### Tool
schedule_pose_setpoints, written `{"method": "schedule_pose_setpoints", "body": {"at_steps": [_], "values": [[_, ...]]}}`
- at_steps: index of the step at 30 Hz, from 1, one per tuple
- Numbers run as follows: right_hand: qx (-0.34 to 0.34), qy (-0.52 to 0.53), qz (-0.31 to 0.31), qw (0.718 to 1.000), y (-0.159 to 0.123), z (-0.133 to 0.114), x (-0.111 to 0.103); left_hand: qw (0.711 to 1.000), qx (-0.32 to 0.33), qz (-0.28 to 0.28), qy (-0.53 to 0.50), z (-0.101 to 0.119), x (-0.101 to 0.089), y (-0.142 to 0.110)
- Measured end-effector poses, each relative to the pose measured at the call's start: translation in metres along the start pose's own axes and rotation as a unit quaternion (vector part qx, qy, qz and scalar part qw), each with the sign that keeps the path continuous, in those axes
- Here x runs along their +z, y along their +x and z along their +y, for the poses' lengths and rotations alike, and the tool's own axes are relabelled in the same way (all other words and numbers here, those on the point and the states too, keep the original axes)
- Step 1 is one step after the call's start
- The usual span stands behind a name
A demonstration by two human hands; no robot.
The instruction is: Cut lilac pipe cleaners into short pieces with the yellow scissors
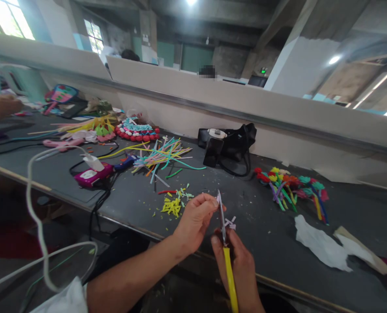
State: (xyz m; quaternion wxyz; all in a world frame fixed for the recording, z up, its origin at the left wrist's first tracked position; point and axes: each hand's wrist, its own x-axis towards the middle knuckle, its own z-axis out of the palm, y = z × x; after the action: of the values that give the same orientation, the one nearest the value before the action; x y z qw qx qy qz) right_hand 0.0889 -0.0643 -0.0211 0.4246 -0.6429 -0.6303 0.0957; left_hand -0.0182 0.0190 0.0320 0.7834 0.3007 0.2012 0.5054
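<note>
My right hand (242,265) grips yellow-handled scissors (228,269), their blades pointing away from me. At the blades, my left hand (196,217) pinches a short pale lilac strip (218,198) between thumb and fingers, most of it hidden by the fingers. Cut lilac pieces (231,223) lie on the dark table just beyond my right hand. A small heap of yellow cut pieces (171,207) and some pale green bits (184,198) lie left of my left hand, near a short red strip (167,191).
A loose pile of coloured strips (164,154) lies further back. Left stand a purple power strip (94,174) with cables and a pink glue gun (63,143). A black bag (235,145) leans near the partition; colourful fuzzy flowers (291,184) and crumpled white paper (322,243) lie right. Another person's hand (1,104) shows far left.
</note>
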Motion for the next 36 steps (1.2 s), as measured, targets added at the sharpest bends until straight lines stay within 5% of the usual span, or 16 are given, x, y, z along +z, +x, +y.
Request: {"method": "schedule_pose_setpoints", "body": {"at_steps": [25,30,33,36], "values": [[-0.010,0.017,0.017,1.000,0.003,-0.009,-0.003,1.000,-0.007,0.004,0.021,-0.003,0.003,-0.001],[0.008,0.017,0.045,0.999,0.006,-0.010,-0.007,0.992,0.009,0.000,0.127,-0.006,-0.004,0.006],[0.033,0.022,0.055,0.998,0.009,-0.013,-0.013,0.948,0.062,0.013,0.312,-0.009,-0.018,0.022],[0.064,0.031,0.092,0.993,0.009,-0.017,-0.021,0.817,0.141,0.022,0.559,-0.012,-0.036,0.041]]}}
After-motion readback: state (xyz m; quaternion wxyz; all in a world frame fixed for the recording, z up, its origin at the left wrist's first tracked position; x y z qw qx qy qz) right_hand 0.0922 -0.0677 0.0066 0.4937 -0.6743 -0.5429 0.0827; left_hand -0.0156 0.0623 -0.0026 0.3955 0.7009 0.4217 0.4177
